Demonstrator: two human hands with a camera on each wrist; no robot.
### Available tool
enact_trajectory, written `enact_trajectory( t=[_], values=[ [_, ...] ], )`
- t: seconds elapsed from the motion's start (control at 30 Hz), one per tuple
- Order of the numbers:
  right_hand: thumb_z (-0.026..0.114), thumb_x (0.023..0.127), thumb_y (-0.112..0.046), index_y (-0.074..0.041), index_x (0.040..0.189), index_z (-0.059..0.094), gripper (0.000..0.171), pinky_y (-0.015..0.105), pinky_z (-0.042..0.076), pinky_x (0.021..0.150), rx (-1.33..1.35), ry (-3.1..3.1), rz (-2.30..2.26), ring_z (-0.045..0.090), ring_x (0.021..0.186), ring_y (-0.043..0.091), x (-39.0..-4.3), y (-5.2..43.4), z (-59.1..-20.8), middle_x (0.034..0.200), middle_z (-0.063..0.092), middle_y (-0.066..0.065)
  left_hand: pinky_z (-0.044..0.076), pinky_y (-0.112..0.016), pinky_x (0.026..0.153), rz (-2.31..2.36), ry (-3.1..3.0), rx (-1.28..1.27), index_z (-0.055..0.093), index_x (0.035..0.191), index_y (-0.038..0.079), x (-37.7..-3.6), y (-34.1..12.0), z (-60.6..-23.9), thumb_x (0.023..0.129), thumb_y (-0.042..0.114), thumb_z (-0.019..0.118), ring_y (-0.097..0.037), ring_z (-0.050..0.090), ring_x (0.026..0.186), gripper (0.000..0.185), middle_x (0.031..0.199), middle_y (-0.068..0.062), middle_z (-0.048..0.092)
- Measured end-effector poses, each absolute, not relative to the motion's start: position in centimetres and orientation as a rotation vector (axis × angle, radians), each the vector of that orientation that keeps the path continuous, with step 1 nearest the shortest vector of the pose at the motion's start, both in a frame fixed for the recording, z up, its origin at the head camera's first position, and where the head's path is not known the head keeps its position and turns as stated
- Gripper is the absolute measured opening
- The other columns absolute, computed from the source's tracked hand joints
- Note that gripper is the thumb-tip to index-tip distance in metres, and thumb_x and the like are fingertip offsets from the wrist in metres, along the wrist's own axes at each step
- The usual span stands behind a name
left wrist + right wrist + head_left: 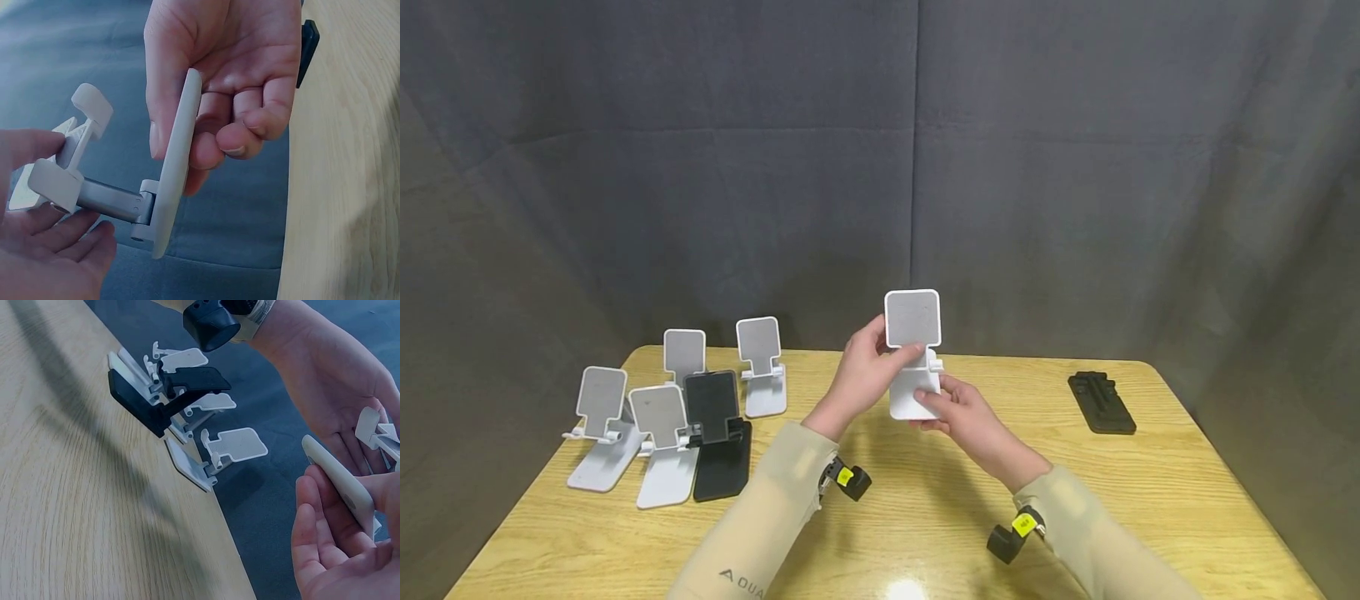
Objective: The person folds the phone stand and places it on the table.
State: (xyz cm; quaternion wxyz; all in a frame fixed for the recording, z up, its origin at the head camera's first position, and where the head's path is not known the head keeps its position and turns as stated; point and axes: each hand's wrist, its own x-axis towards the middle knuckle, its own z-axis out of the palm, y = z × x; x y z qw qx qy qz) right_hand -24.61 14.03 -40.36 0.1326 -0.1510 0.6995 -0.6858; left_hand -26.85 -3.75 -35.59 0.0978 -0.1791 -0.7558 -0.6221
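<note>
Both hands hold one white phone stand in the air above the wooden table. My left hand pinches its upper grey-faced panel, thumb in front and fingers behind. My right hand grips the flat base from below. In the left wrist view the right hand curls its fingers round the base plate, and the left hand cradles the lipped rest. In the right wrist view the right hand holds the base plate on edge, with the left hand behind it.
Several unfolded stands sit at the table's left: white ones and a black one. A folded black stand lies flat at the far right. A grey curtain hangs behind.
</note>
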Motion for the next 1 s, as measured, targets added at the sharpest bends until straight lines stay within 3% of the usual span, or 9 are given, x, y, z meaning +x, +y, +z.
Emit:
enact_trajectory(
  t=[0.1,0.47,0.6,0.83,1.0],
  values=[
    [0.053,0.106,-0.014,0.013,0.141,0.042,0.046,0.037,0.053,0.089,-0.441,2.034,-1.986,0.067,0.098,0.021,-24.54,14.01,-40.29,0.123,0.065,0.021,0.054,-0.040,0.086,-1.846,-2.232,-0.566,0.061,0.128,-0.002,-26.89,-3.79,-35.52,0.093,0.011,0.072,-0.026,0.068,0.102,0.039,0.115,-0.015,0.070],
    [0.051,0.105,-0.009,0.017,0.139,0.042,0.043,0.039,0.054,0.091,-0.454,1.986,-2.026,0.067,0.099,0.019,-24.53,13.91,-40.40,0.123,0.065,0.021,0.053,-0.039,0.091,-1.818,-2.227,-0.605,0.065,0.125,-0.001,-27.01,-3.90,-35.25,0.091,0.008,0.077,-0.022,0.069,0.106,0.038,0.114,-0.012,0.072],
    [0.052,0.105,-0.010,0.018,0.138,0.043,0.043,0.034,0.054,0.087,-0.448,1.968,-2.029,0.068,0.098,0.020,-24.44,13.77,-40.39,0.121,0.065,0.021,0.055,-0.037,0.089,-1.790,-2.244,-0.547,0.065,0.125,-0.001,-27.08,-3.98,-35.25,0.089,0.006,0.079,-0.023,0.070,0.103,0.039,0.112,-0.013,0.072],
    [0.054,0.105,-0.011,0.017,0.137,0.045,0.043,0.042,0.053,0.092,-0.432,1.960,-2.004,0.068,0.094,0.021,-24.30,13.46,-40.34,0.118,0.067,0.020,0.057,-0.037,0.085,-1.757,-2.247,-0.467,0.067,0.124,0.001,-27.13,-4.28,-35.36,0.086,0.004,0.081,-0.023,0.071,0.098,0.041,0.109,-0.012,0.073],
    [0.055,0.104,-0.010,0.017,0.136,0.045,0.043,0.040,0.054,0.090,-0.438,1.952,-2.007,0.069,0.095,0.020,-24.18,13.33,-40.35,0.119,0.067,0.020,0.057,-0.036,0.084,-1.740,-2.228,-0.465,0.068,0.121,0.002,-27.26,-4.33,-35.45,0.085,0.003,0.081,-0.023,0.072,0.097,0.038,0.107,-0.012,0.074]
  ],
)
